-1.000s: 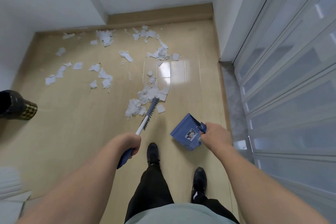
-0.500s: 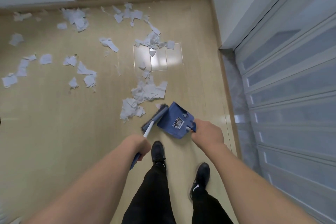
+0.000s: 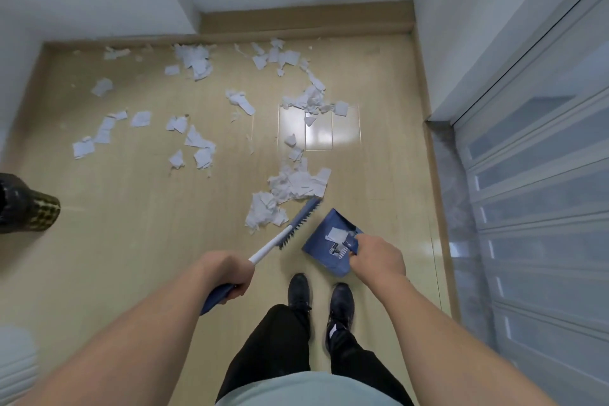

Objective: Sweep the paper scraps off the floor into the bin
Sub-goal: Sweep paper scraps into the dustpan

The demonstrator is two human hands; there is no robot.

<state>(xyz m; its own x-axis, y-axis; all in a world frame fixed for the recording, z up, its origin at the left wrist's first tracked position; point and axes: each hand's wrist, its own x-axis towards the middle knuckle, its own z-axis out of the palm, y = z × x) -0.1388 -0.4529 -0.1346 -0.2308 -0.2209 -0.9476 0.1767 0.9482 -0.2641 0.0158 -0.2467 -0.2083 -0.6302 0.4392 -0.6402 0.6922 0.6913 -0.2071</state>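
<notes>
Paper scraps litter the floor; left hand grips brush, right hand grips dustpan.

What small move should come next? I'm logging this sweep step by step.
Probably draw the brush in the left hand toward the dustpan held by the right hand: the nearest heap of paper scraps lies just beyond the bristles, and the pan holds only a scrap or two.

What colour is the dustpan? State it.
Dark blue, with a small label; the dustpan shows best in the head view, held by the right hand.
</notes>
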